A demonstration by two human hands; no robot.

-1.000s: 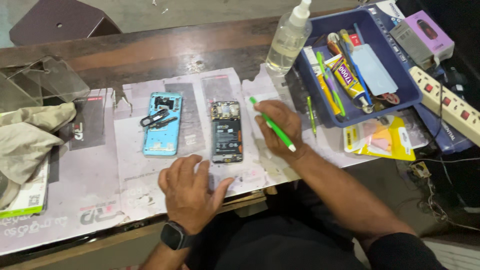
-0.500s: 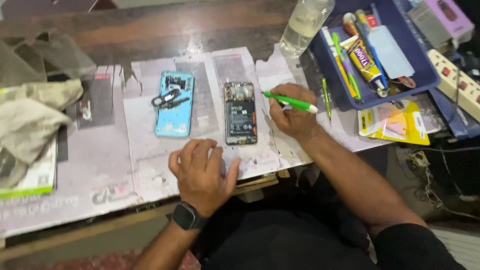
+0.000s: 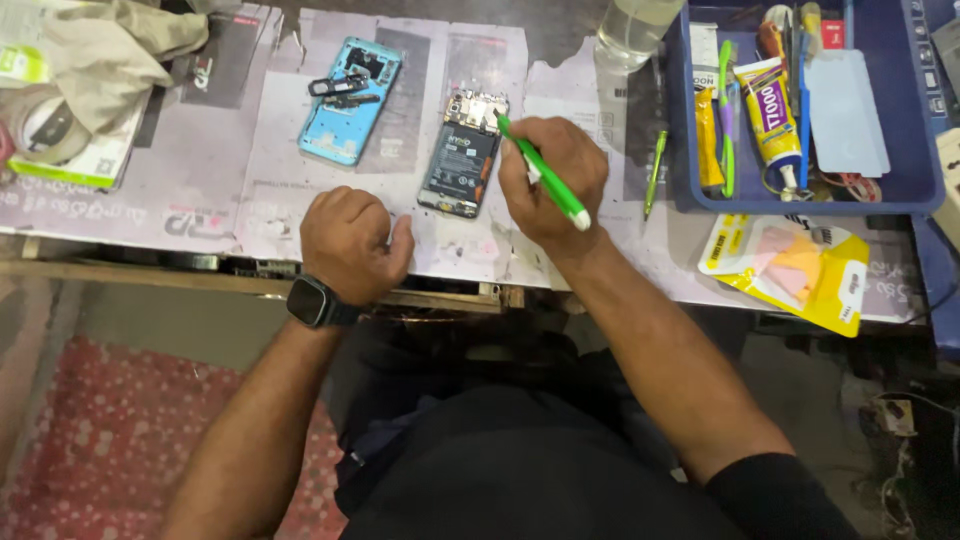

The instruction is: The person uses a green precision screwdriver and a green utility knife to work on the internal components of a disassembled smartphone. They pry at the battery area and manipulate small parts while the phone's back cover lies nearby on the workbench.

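When compared with one second before, cloth (image 3: 120, 40): lying the same at far left of the bench, beside a tape roll (image 3: 45, 130); not touched.
Blue back cover (image 3: 350, 100): flat on the paper sheet, small black parts on top of it; same place as before, apart from both hands.
Left hand (image 3: 350, 240): before spread flat on the paper, now curled to a loose fist at the near edge of the table; holding nothing visible, resting just below and left of the phone, not on it.
Wristwatch (image 3: 312, 302): dark, on the left wrist, past the table edge.
Opened phone (image 3: 462, 160): lying back-side up between the two hands, battery and upper board exposed; not shifted.
Green tool (image 3: 545, 175): before held away from the phone, now with tip brought down to the phone's upper board.
Right hand (image 3: 555, 180): closed around the green tool like around a pen, just right of the phone.
Meaning of the change: probably work now started on the phone itself, at its top part, without the left hand steadying it.
Green pen (image 3: 655, 175): lying alone on the paper, right of the right hand.
Blue tray (image 3: 800, 195): at right, with a glue tube (image 3: 770, 110) and other tools inside.
Yellow packet (image 3: 790, 265): below the tray, untouched.
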